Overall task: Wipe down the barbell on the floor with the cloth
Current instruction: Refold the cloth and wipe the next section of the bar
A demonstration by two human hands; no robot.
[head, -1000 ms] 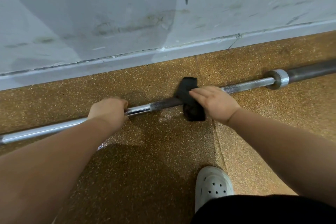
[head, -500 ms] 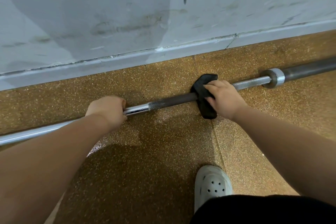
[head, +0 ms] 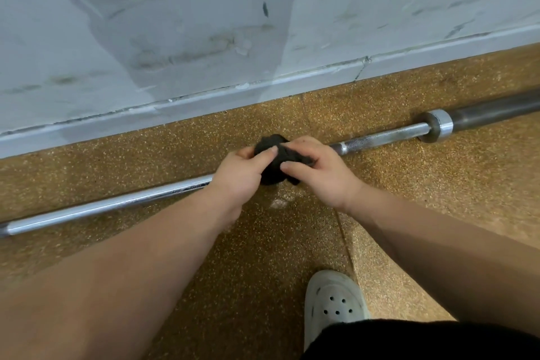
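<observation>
Both hands bunch cloth over barbell.

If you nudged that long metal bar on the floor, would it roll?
Probably: the bar is round and lies on flat floor, no plates visible. Likely heavy, being long steel with a thick sleeve. Its smooth chrome may be slippery; the knurled stretch less so.

We wear a pale clog with round holes at six o'clock, a black garment at five. Our left hand, right hand and forearms are bare.
</observation>
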